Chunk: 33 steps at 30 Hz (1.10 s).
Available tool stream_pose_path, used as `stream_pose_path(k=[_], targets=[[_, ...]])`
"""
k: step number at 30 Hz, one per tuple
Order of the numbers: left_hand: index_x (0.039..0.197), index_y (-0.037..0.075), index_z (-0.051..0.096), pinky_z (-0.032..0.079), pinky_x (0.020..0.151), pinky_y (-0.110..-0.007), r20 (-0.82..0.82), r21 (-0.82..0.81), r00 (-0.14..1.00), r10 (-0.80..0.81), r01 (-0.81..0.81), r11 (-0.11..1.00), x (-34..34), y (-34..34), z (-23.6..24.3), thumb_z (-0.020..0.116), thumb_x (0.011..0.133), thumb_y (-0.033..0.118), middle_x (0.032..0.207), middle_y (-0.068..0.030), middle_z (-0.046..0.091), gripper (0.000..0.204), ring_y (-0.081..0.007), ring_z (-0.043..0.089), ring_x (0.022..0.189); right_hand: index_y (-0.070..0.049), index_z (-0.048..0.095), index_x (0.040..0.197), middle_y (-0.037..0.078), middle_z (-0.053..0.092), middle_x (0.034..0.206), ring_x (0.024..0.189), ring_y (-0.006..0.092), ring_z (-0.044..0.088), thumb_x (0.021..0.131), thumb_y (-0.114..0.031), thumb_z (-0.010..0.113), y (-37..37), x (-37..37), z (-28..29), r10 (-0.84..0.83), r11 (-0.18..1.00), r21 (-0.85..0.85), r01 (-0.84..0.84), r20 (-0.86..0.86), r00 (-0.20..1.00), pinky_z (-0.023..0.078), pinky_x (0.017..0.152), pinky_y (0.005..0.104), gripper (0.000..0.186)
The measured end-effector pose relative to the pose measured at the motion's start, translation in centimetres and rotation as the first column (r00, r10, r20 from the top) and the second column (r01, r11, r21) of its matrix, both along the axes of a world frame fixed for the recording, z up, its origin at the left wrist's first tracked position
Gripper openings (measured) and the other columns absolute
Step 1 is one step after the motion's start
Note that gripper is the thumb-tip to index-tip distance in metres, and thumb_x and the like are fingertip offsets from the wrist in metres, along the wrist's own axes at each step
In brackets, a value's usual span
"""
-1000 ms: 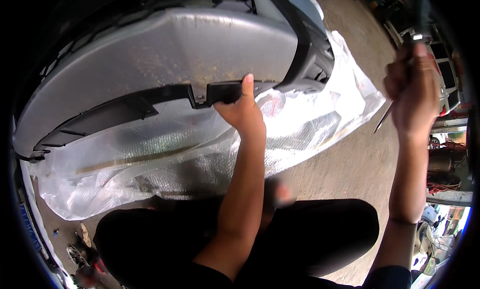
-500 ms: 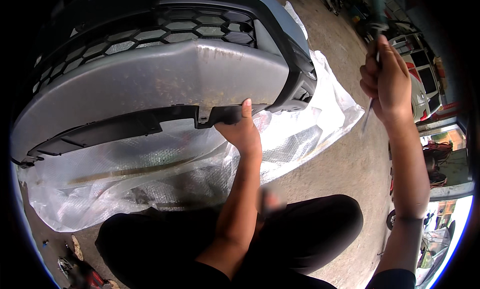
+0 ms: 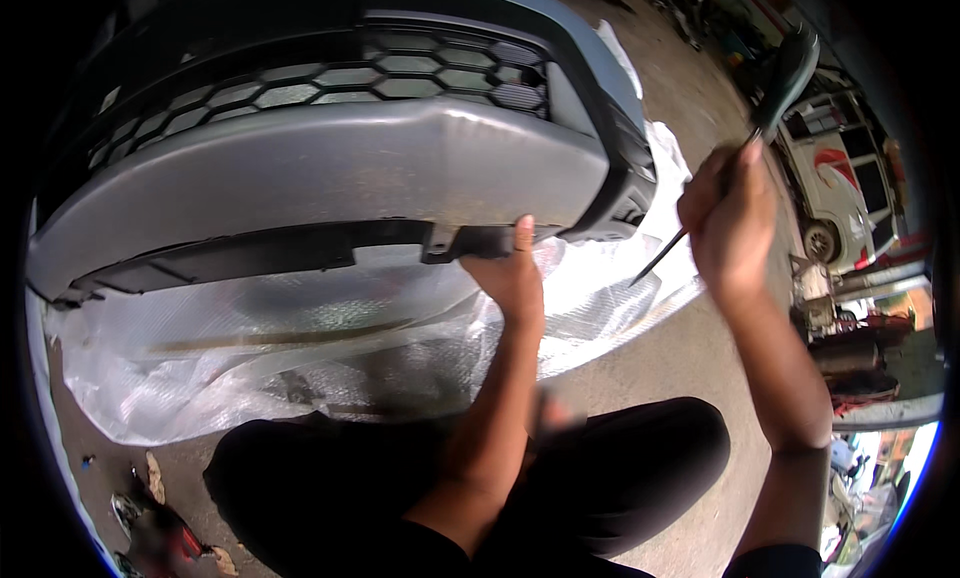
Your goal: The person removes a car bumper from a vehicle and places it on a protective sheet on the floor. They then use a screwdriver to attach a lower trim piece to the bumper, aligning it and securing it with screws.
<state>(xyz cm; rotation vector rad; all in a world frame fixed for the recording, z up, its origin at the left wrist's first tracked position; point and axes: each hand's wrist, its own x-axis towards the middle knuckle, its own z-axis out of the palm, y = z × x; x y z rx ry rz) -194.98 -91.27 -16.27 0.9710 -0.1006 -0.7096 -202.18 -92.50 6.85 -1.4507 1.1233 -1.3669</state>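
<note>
In front of me a car bumper [image 3: 340, 173] rests on bubble wrap [image 3: 250, 368]. It has a silver-grey lower panel, black honeycomb mesh and a black lower lip. My left hand [image 3: 513, 273] grips that lip just right of the middle, its thumb up against the silver panel and its fingers hidden underneath. Raised at the right, my right hand [image 3: 735, 218] is closed around a long screwdriver [image 3: 790, 73]. Its dark green handle rises above the fist, and the thin dark shaft slants down to the left, its tip apart from the bumper. The hand is slightly blurred.
My bent knees [image 3: 640, 468] are close below the bubble wrap on the concrete floor [image 3: 640, 378]. A white vehicle [image 3: 840, 183] stands at the right. Small red and dark items [image 3: 180, 538] lie at the lower left, and clutter lines the far right.
My right hand has moved left and lower with the screwdriver, whose shaft now tilts toward the bumper. My left hand keeps its hold on the lip. The whole view has shifted slightly.
</note>
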Motion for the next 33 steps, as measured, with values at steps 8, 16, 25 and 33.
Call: stream_pose_path(k=[8, 16, 25, 33], targets=[[0.125, -0.007, 0.034, 0.037, 0.103, -0.034, -0.058, -0.076, 0.994, -0.095, 0.091, 0.993, 0.9, 0.6, 0.3, 0.080, 0.080, 0.014, 0.124, -0.0171, 0.048, 0.068, -0.0210, 0.046, 0.116, -0.005, 0.050, 0.083, -0.002, 0.036, 0.053, 0.040, 0.0080, 0.028, 0.105, -0.038, 0.036, 1.5, 1.5, -1.4, 0.211, 0.843, 0.536, 0.029, -0.380, 0.900, 0.023, 0.037, 0.0254, 0.041], [0.138, -0.006, 0.024, 0.031, 0.106, -0.036, -0.269, 0.048, 0.937, -0.225, 0.246, 0.968, 5.9, 4.9, -5.2, 0.068, 0.085, 0.053, 0.129, -0.0152, 0.042, 0.091, -0.0225, 0.041, 0.120, -0.003, 0.050, 0.086, -0.003, 0.033, 0.051, 0.039, 0.0071, 0.027, 0.106, -0.035, 0.036, 1.6, 4.0, -1.5, 0.275, 0.895, 0.411, -0.176, -0.197, 0.941, 0.023, 0.037, 0.0242, 0.040], [0.130, -0.011, 0.025, 0.032, 0.107, -0.034, -0.235, -0.221, 0.972, -0.018, -0.035, 0.975, 12.0, 2.1, 3.5, 0.073, 0.087, 0.026, 0.134, -0.0201, 0.039, 0.075, -0.0216, 0.041, 0.122, -0.001, 0.055, 0.088, -0.005, 0.036, 0.051, 0.044, 0.0042, 0.032, 0.106, -0.028, 0.039, 2.5, 9.1, -1.1, 0.423, 0.898, 0.327, -0.295, -0.458, 0.782, 0.026, 0.043, 0.0223, 0.036], [0.120, -0.011, 0.033, 0.039, 0.101, -0.033, -0.363, -0.102, 0.919, 0.156, -0.206, 0.973, 12.4, 1.4, 6.4, 0.081, 0.081, 0.019, 0.122, -0.0185, 0.050, 0.068, -0.0212, 0.050, 0.111, -0.005, 0.053, 0.083, -0.005, 0.038, 0.057, 0.050, 0.0036, 0.031, 0.104, -0.024, 0.042, 3.5, 10.4, 2.1, 0.224, 0.973, 0.123, -0.193, -0.682, 0.696, 0.026, 0.045, 0.0232, 0.031]])
